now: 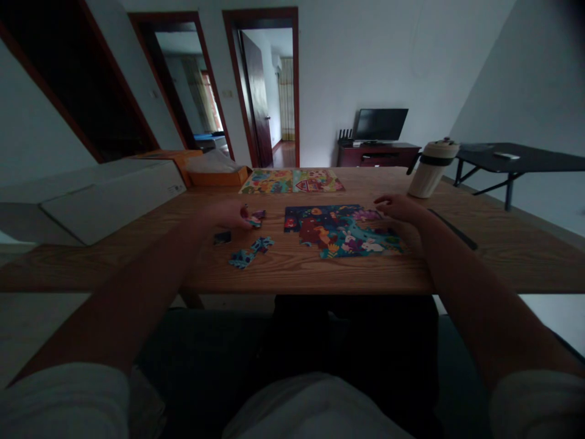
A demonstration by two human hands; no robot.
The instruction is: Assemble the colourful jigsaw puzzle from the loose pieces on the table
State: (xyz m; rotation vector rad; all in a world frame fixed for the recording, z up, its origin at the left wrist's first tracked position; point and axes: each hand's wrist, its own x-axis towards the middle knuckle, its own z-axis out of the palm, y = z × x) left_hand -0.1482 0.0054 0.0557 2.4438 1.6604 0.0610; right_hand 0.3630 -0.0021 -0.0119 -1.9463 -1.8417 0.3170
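A partly assembled jigsaw puzzle (347, 235) with dark blue, teal and animal patterns lies on the wooden table (292, 277). My left hand (231, 214) is to its left, its fingers closed on a colourful puzzle piece (256, 221). Whether one piece or more is there, I cannot tell. Below that hand lie a dark loose piece (222, 238) and blue patterned pieces (242, 259). Over the puzzle's upper right edge hovers my right hand (398, 208), fingers bent and apart, with no piece visible in them.
Behind the puzzle lies a bright picture sheet (292, 182). A cream tumbler (432, 171) stands at the right, near a dark flat strip (452, 228). White (109, 198) and orange boxes (217, 177) take up the left. Farther back is a black folding table (525, 160).
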